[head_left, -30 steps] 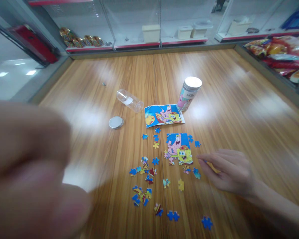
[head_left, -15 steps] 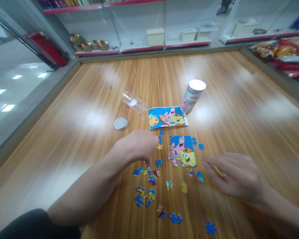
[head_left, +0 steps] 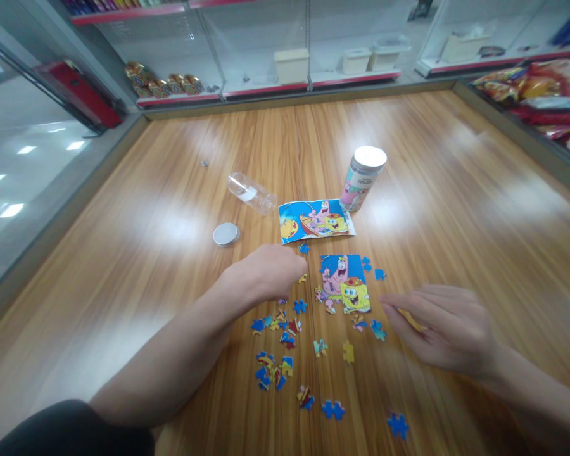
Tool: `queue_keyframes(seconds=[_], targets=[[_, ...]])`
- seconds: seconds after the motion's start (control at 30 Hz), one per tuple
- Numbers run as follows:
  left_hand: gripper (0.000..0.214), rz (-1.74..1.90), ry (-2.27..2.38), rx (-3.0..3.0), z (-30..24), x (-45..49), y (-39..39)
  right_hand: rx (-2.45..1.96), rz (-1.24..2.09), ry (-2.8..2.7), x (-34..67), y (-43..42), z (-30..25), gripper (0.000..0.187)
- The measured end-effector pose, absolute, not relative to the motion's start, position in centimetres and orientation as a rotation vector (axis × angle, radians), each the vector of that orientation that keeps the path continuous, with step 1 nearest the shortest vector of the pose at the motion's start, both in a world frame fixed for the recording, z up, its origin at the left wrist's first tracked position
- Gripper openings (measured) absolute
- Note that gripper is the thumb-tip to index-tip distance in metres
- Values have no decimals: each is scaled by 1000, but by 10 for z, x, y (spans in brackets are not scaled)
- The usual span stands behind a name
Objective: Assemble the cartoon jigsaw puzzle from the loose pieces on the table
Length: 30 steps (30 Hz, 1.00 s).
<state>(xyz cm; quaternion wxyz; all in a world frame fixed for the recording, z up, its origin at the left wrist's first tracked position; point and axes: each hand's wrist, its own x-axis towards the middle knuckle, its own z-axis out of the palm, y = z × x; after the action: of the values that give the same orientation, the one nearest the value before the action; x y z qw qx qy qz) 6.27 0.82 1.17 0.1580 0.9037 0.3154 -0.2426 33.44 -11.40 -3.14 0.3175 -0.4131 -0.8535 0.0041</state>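
Observation:
A partly joined jigsaw puzzle point(head_left: 344, 282) with a pink and a yellow cartoon figure lies flat on the table. My left hand point(head_left: 268, 272) hovers left of it, above loose pieces; its fingers curl under and whatever they hold is hidden. Just right of the joined part, my right hand point(head_left: 444, 326) has thumb and forefinger pinched together; what is between them is too small to name. Near its fingertips lie a blue-green puzzle piece point(head_left: 379, 330) and a blue puzzle piece point(head_left: 380, 274). Beyond the puzzle rests the printed picture sheet point(head_left: 313, 221).
Several loose puzzle pieces point(head_left: 273, 370) are scattered toward the near side, with a blue piece point(head_left: 398, 425) at the front. A printed canister point(head_left: 362, 180) stands behind the sheet. To the left lie a clear plastic bottle point(head_left: 251, 193) and a round silver lid point(head_left: 226, 234).
My left hand has lifted and shifted slightly away from the loose pieces, and its lowered fingertip no longer shows. My right hand stays pinched beside the puzzle. The whole view has shifted slightly.

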Motion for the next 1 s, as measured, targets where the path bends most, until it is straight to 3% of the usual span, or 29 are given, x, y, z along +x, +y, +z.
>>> queue_keyframes(seconds=[0.8, 1.0], targets=[[14, -711, 755, 2702, 13, 71, 6, -1082, 12, -2257, 335, -115, -35, 20], [15, -677, 975, 2654, 19, 57, 22, -1068, 6, -2254, 337, -116, -35, 20]])
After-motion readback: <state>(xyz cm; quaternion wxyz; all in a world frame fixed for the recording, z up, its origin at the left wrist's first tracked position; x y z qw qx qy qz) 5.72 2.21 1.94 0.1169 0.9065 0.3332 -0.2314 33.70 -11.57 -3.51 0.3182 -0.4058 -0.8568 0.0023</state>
